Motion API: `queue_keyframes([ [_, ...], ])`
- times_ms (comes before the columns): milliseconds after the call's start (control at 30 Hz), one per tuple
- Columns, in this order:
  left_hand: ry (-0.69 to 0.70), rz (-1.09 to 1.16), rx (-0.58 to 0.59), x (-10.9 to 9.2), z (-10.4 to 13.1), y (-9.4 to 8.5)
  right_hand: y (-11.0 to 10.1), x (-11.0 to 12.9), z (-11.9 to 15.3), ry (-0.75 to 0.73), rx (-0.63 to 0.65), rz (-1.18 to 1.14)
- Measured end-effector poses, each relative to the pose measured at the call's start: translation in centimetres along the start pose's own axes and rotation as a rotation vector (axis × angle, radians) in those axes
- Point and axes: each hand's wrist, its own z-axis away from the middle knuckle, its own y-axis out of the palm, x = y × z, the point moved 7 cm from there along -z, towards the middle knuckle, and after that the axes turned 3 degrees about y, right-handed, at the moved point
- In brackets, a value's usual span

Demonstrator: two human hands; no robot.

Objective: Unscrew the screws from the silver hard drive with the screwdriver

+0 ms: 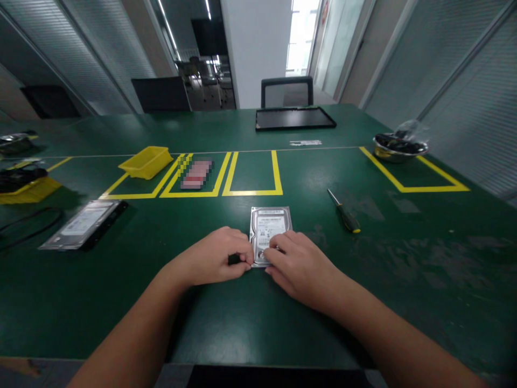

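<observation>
Lying flat on the green table, label side up, a silver hard drive is sitting just in front of the person, and everything else is easiest placed from it. The left hand is resting at the drive's near left corner, its fingers curled together and pinching a small dark object against that edge; what the object is cannot be told. The right hand is covering the drive's near right corner, fingertips pressing down on the lid, loosely bent rather than spread.

A screwdriver with a black and yellow handle is lying to the right of the drive, apart from it. Beyond the drive, yellow tape boxes are marking the table, and a yellow bin is sitting farther left of those. Well to the left of the drive, a second drive is lying on a dark tray. Far right and beyond, a metal bowl is holding dark parts. Straight beyond the drive, at the far edge, a flat black panel is lying before a chair.
</observation>
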Motion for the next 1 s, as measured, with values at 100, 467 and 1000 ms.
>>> queue_keyframes([
  [100,-0.006,-0.033,0.005,0.11,0.09,0.07,-0.02,0.08,0.05,-0.004,-0.003,-0.007],
  [467,0.012,-0.018,-0.002,-0.2,0.08,-0.04,-0.08,0.03,-0.01,-0.003,0.014,-0.018],
  [1000,-0.046,0.035,-0.029,0.2,0.03,-0.02,-0.18,0.04,0.17,-0.005,-0.001,-0.01],
])
